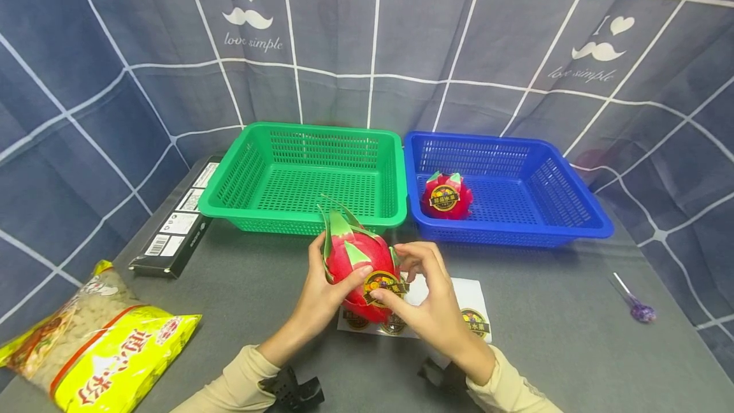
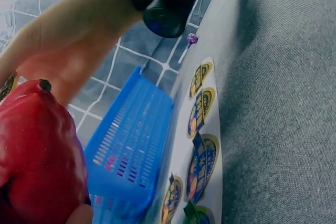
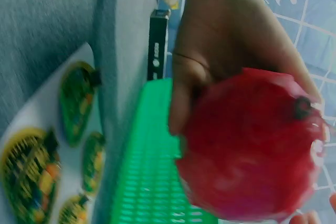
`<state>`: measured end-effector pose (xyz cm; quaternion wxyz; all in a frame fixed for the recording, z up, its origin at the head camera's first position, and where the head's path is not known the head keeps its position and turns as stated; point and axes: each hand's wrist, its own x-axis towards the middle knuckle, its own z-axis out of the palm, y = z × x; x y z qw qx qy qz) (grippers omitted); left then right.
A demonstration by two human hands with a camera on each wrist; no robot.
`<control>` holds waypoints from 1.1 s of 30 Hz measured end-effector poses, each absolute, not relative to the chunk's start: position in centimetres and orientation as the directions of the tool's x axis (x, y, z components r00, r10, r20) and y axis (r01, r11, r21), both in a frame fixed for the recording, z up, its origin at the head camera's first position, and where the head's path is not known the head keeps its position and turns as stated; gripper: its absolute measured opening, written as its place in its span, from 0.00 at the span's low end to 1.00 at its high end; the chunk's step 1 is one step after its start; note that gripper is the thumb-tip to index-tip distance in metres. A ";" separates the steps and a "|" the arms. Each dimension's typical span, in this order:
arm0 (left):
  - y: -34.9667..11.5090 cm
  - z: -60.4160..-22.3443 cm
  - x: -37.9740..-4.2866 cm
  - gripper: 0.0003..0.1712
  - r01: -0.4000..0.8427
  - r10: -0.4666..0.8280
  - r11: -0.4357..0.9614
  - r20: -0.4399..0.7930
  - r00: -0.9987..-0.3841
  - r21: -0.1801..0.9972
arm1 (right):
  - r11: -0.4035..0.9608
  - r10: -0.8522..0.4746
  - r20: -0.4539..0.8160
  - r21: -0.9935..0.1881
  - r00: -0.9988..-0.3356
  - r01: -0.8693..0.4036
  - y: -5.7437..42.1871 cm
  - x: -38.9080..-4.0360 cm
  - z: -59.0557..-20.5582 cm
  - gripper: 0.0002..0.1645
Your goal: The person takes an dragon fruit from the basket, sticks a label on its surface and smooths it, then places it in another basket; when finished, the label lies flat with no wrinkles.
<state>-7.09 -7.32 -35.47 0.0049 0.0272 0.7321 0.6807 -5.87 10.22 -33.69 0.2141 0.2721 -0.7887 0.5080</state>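
A red dragon fruit [image 1: 367,253] with green leafy scales is held up over the table. My left hand [image 1: 321,295] grips it from the left, thumb across its front. My right hand [image 1: 430,298] is at its right side, fingers curled by a green scale and thumb pressing a round black-and-gold fruit sticker [image 1: 383,287] on its front. One end of the sticker's band stands out past the fruit's edge. Below lies a white sticker sheet [image 1: 473,295], partly hidden by the fruit and right hand; more stickers [image 2: 202,169] show on it in the left wrist view.
Behind the hands stand a green basket [image 1: 229,204] and a blue basket [image 1: 550,234], the blue one holding a stickered dragon fruit [image 1: 453,199]. Left are a black box [image 1: 174,228] and a yellow food bag [image 1: 109,349]. A purple lollipop [image 1: 642,311] lies right.
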 end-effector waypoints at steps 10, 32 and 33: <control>-7.1 -35.1 -6.8 0.44 0.012 0.043 -0.006 0.012 -0.999 1.000 | 0.189 -0.262 0.276 -0.925 -0.925 -0.330 10.0 -6.2 -35.3 0.41; -6.3 -36.3 -6.3 0.46 0.069 0.011 -0.088 0.071 -0.997 0.994 | -0.094 -0.333 0.049 -0.995 -0.942 -0.018 8.9 -5.7 -36.4 0.43; -6.3 -36.3 -6.3 0.46 0.073 0.009 -0.088 0.074 -0.997 0.993 | -0.099 -0.338 0.041 -0.995 -0.940 -0.008 9.0 -5.7 -36.3 0.42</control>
